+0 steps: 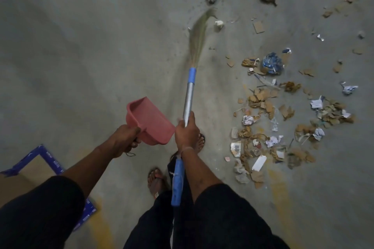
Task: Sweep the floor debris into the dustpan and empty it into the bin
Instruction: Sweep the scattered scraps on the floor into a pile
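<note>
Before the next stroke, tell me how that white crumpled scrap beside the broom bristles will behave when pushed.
The white crumpled scrap looks like balled paper, so it is probably very light and may skip or roll ahead of the bristles rather than slide. The bristles are splayed and blurred, apparently soft, so they could flex over it.

Dark sleeves (38,208), dark trousers (153,224), sandals (155,180), wrist thread (187,149).
</note>
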